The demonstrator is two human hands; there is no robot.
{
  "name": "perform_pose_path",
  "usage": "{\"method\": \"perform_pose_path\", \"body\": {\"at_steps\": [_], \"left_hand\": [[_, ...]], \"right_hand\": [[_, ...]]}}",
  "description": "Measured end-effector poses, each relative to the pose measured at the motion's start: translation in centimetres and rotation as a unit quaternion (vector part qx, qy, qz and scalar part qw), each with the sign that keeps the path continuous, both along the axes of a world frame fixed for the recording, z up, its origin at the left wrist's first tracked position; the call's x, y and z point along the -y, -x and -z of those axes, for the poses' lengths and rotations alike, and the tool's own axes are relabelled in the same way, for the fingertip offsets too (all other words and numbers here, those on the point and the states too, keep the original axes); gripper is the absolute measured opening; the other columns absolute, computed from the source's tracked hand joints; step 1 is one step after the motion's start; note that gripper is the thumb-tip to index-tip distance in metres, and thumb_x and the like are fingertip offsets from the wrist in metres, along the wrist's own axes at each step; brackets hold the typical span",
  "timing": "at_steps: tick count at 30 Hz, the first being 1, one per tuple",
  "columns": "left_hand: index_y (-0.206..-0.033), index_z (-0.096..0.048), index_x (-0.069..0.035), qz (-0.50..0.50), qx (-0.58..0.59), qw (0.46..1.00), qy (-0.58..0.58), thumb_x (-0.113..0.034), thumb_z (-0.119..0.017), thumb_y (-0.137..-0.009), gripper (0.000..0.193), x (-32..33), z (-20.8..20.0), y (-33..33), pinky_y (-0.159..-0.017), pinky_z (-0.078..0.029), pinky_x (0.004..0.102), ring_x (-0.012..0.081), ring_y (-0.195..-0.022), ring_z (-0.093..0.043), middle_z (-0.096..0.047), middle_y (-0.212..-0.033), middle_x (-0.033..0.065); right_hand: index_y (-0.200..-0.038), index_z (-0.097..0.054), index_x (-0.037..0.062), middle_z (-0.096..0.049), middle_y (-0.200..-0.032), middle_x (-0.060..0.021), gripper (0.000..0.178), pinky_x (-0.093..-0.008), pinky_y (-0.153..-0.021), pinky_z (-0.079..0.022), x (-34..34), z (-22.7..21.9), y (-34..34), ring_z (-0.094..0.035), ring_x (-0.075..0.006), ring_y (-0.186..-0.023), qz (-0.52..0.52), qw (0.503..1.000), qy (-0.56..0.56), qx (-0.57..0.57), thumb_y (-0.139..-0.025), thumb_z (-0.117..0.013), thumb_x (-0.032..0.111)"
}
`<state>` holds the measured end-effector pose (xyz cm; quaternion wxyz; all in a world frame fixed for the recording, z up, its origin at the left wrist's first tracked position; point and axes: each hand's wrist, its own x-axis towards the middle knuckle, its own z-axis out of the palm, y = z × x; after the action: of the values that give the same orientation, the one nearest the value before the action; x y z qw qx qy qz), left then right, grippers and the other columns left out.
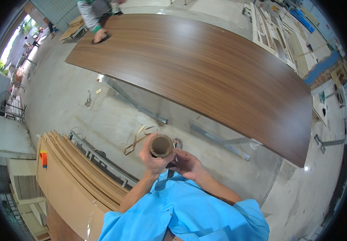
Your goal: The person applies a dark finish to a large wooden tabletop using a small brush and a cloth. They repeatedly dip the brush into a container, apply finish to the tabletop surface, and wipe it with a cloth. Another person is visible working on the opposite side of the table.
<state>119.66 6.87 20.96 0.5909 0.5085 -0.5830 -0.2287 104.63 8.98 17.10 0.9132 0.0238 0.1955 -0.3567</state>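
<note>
My left hand (150,161) is wrapped round a brown roll with a hollow round core (162,146), probably a roll of tape, held upright in front of my chest. My right hand (188,165) is at the roll's right side, its thumb and fingers pinched together. A thin pale edge shows by those fingertips, too small to name. Ahead of both hands lies a long brown wood-grain panel (189,72), raised off the floor on metal supports. Neither of my hands touches it.
Another person's hand (100,36) rests on the panel's far left corner. Metal stand legs (141,108) reach out below its near edge. Stacked cardboard sheets (67,188) stand at my left, with an orange tape dispenser (43,159) on them. Thin strips (133,143) lie on the floor.
</note>
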Motion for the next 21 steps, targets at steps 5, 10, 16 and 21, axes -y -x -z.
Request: {"method": "perform_pose_path", "body": {"at_steps": [5, 10, 16, 21], "left_hand": [[-0.127, -0.052, 0.001, -0.007, 0.017, 0.999, -0.029, -0.028, -0.091, -0.065, 0.079, 5.0, 0.1, -5.0, -0.081, -0.054, 0.0302, 0.0181, -0.089, -0.068, -0.069, -0.098, 0.0099], [-0.131, -0.049, -0.001, -0.033, 0.037, 0.996, -0.068, -0.011, -0.091, -0.061, 0.082, 8.7, -0.3, -9.2, -0.087, -0.053, 0.0319, 0.0185, -0.098, -0.066, -0.067, -0.107, 0.0106], [-0.132, -0.048, -0.001, 0.024, 0.017, 0.999, -0.043, -0.009, -0.091, -0.061, 0.083, 13.9, -0.7, -13.7, -0.086, -0.053, 0.0323, 0.0199, -0.097, -0.066, -0.066, -0.107, 0.0118], [-0.131, -0.051, -0.005, 0.101, 0.000, 0.994, -0.049, -0.013, -0.091, -0.061, 0.081, 18.3, -1.0, -19.1, -0.080, -0.053, 0.0315, 0.0227, -0.092, -0.066, -0.065, -0.104, 0.0120]], "right_hand": [[-0.101, -0.067, 0.0018, -0.067, -0.085, -0.0027, 0.019, -0.0301, -0.071, -0.051, 7.1, -1.4, -3.4, -0.063, -0.0123, -0.080, 0.013, 0.850, 0.280, -0.445, -0.098, -0.060, 0.019], [-0.099, -0.067, 0.0009, -0.066, -0.072, -0.0038, 0.014, -0.0312, -0.058, -0.044, 13.2, -8.9, -3.5, -0.059, -0.0162, -0.064, 0.064, 0.640, 0.459, -0.612, -0.092, -0.065, 0.013], [-0.089, -0.067, 0.0040, -0.051, -0.068, -0.0085, 0.009, -0.0364, -0.057, -0.038, 18.4, -15.1, -10.6, -0.049, -0.0257, -0.061, 0.079, 0.379, 0.661, -0.643, -0.081, -0.067, 0.006], [-0.087, -0.065, 0.0020, -0.048, -0.072, -0.0081, 0.015, -0.0367, -0.060, -0.037, 21.5, -16.2, -17.5, -0.048, -0.0248, -0.066, 0.098, 0.287, 0.669, -0.679, -0.073, -0.069, 0.001]]}}
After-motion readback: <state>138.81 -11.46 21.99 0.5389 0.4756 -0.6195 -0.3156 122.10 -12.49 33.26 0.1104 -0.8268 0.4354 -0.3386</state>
